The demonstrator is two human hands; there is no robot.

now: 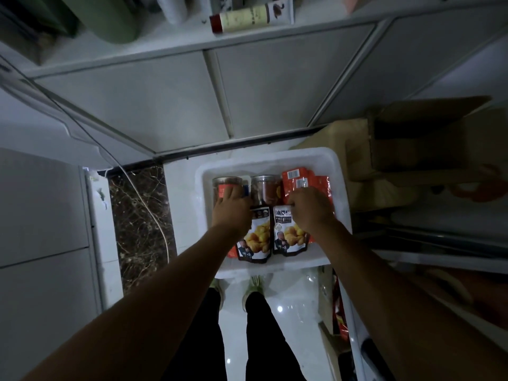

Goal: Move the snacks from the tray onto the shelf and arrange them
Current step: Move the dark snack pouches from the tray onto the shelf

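Tray: a white tray point(264, 158) was set on the floor point(288, 298), just in front of the person's feet, with all the snacks seen lying in it.
Snacks, far row: a left jar point(223, 185) and a middle jar point(265, 187), both clear, were laid side by side, with orange packets point(305, 180) stacked to their right.
Snacks, near row: a left pouch point(257, 237) and a right pouch point(288, 237) were laid flat, edges touching.
Handling, jars: they were judged stiff, smooth and rather slippery, probably the heaviest pieces, best taken round the body.
Handling, pouches and packets: they were judged light and soft, likely to flop and crinkle, best pinched at a sealed top edge or lifted flat.
Left hand point(232, 206): it was reached down with the arm extended and laid over the left jar, fingers wrapped round it in a grasp.
Right hand point(310, 207): it was lowered, knuckles up and fingers curled, where the orange packets met the top of the right pouch; which of these was grasped could not be told.
Shelf point(165, 45): a white ledge was seen at the far side, well apart from the tray.
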